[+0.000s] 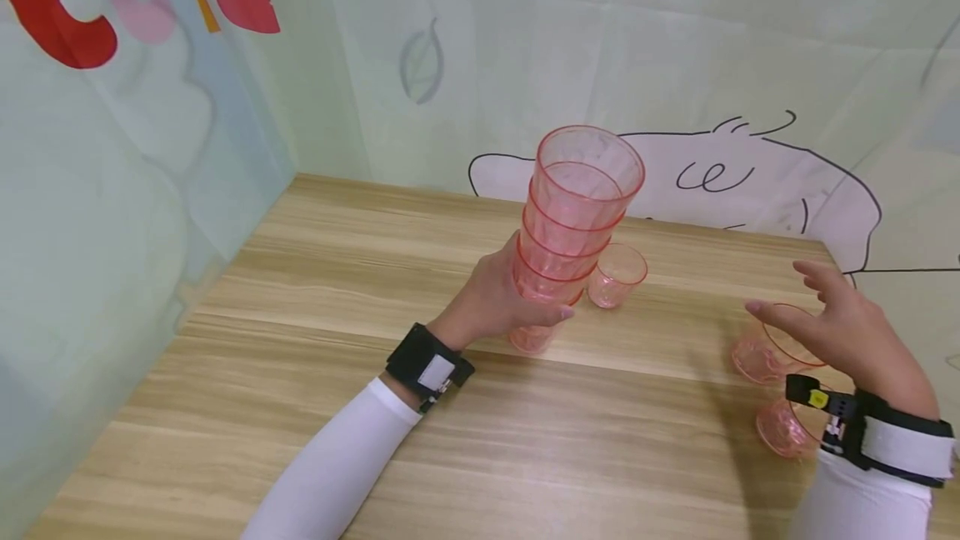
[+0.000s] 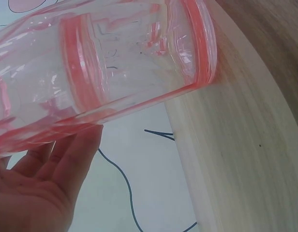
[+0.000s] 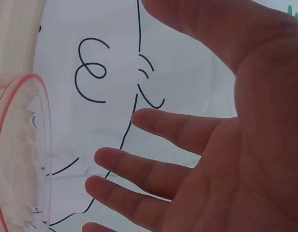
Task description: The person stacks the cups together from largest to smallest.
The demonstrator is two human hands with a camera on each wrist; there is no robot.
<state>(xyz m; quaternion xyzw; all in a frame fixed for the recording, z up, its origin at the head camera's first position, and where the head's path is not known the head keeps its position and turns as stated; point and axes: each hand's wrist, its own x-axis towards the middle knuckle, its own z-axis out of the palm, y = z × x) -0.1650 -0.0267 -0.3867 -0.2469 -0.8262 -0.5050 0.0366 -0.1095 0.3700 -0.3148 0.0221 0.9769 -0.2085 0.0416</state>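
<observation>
The left hand (image 1: pixel 495 298) wraps the lower part of a tilted stack of pink plastic cups (image 1: pixel 573 219) whose base rests on the tabletop (image 1: pixel 300 373), steadying it, while the right hand (image 1: pixel 840 327), fingers spread and empty, hovers over a loose cup (image 1: pixel 761 357) near the tabletop's right edge.

Your left hand (image 1: pixel 498 298) reaches forward with its fingers (image 1: pixel 551 315) curled in a grip, the white-sleeved forearm angled up from below. Your right hand (image 1: pixel 843 327) hovers with its fingers (image 3: pixel 139 171) spread and relaxed.
</observation>
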